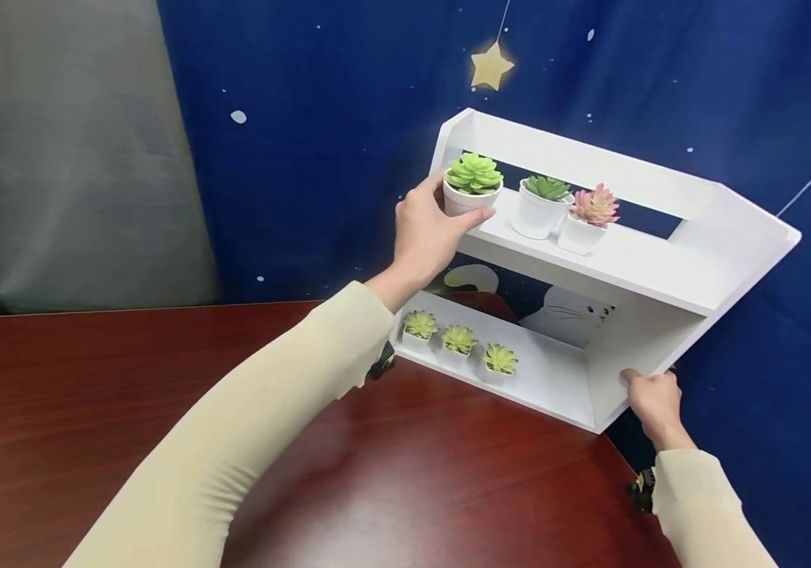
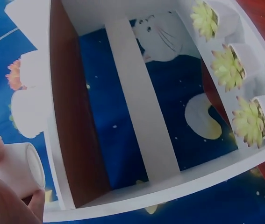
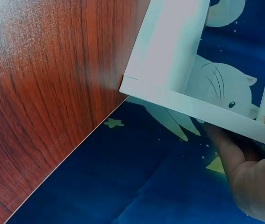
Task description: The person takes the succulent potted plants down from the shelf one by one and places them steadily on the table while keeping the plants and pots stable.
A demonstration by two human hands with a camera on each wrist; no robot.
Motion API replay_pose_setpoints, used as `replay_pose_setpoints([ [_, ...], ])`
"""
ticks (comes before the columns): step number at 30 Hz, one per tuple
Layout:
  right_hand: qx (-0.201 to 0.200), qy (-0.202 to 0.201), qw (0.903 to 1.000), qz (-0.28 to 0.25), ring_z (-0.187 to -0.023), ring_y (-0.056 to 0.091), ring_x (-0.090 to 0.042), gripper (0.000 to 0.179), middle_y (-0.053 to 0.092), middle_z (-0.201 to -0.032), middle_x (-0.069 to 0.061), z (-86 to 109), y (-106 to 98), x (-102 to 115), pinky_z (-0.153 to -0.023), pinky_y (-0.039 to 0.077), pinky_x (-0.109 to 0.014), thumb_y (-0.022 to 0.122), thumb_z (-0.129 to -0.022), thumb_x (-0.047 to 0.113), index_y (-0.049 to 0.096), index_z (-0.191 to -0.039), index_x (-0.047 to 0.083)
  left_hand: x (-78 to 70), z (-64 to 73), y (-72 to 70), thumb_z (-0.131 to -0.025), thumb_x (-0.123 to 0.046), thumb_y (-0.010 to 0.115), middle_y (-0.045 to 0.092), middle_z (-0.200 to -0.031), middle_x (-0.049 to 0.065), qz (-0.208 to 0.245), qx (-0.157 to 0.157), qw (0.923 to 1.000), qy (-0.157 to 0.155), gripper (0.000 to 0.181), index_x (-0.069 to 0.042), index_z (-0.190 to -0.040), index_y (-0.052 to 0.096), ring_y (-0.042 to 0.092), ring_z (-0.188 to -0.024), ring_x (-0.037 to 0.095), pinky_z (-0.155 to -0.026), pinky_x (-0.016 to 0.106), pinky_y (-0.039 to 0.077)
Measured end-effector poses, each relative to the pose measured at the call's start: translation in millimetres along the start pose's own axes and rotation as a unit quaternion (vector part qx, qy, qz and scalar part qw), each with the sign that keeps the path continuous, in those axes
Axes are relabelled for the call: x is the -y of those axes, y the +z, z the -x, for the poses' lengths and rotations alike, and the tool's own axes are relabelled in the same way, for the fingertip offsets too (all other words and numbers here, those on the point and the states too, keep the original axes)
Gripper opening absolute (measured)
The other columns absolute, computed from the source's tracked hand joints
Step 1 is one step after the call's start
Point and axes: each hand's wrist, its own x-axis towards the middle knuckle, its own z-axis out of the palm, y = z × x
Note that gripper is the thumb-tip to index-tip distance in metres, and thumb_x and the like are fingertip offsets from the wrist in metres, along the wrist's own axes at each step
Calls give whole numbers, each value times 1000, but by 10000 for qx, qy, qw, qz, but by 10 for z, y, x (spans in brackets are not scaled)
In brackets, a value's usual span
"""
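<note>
My left hand (image 1: 425, 233) grips a white round pot with a bright green artificial succulent (image 1: 474, 175), thumb and fingers about the pot, at the left end of the upper tier. In the left wrist view the pot's underside (image 2: 36, 164) shows, so its base is off the board there. Beside it on that tier stand a dark green succulent (image 1: 542, 207) and a pink one (image 1: 590, 217) in white pots. With its thumb inside the side panel, my right hand (image 1: 655, 402) holds the right edge of the white two-tier shelf (image 1: 668, 272).
Three small yellow-green succulents (image 1: 458, 341) line the left part of the shelf's lower board. The shelf stands at an angle on a reddish-brown table (image 1: 349, 473), its right corner near the table edge. Behind hangs a dark blue curtain (image 1: 320, 158) with stars and a white cat.
</note>
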Motion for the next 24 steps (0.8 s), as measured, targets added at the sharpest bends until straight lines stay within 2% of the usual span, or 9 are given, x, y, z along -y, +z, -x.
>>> replay_pose_setpoints([
  [4,-65,-1,10000,41,-128,51,-55,54,48,-140,-41,-13,-6,-22,-106,44,-64,47,-100,17,41,-143,-15,-3,71,-125,-79,-35,87,70,-131,3,179,27,9998,34,70,-13,-139,59,65,-121,12,-101,29,54],
  [10,-40,45,10000,59,-127,52,-54,55,49,-140,-41,-16,18,-34,-105,45,-63,47,-100,18,41,-143,-16,28,220,-387,-77,-36,89,72,-127,2,57,22,9999,83,68,-14,-136,62,68,-112,11,-96,28,57],
  [16,-108,-10,9999,94,-125,52,-53,53,51,-137,-41,-6,12,-24,-102,45,-60,48,-99,18,45,-139,-16,132,478,-667,-72,-34,93,74,-123,3,306,156,9990,-275,68,-14,-132,65,71,-106,10,-91,26,59],
  [20,-115,-29,9998,132,-125,52,-53,53,51,-137,-41,-6,11,-22,-102,44,-60,48,-99,20,46,-139,-15,262,608,-850,-72,-28,93,72,-127,6,599,244,9968,-466,71,-12,-134,63,71,-111,13,-93,27,58],
  [24,-99,-3,9998,156,-125,52,-53,53,51,-138,-41,-10,8,-14,-102,44,-60,47,-100,20,46,-139,-16,391,709,-1019,-72,-20,93,69,-131,9,808,151,9951,-550,74,-9,-136,59,69,-116,16,-96,28,57],
])
